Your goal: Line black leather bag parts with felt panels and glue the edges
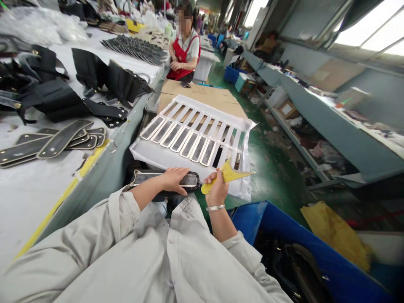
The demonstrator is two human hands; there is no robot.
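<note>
Place: factory workshop.
Table [41, 198]: long, piled with black parts [57, 97].
Rack [154, 153]: white, slotted, strips [189, 144] in a row.
Floor [271, 151]: green, blue bins [249, 219].
Co-worker [195, 48]: in red apron [180, 54].
Windows [375, 33]: broad, at right.

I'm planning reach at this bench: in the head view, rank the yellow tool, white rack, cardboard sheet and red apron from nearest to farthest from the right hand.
1. Yellow tool: gripped in the right hand.
2. White rack: just ahead of that hand.
3. Cardboard sheet: ahead, showing past the rack's far edge.
4. Red apron: farthest, ahead beyond the cardboard.
</note>
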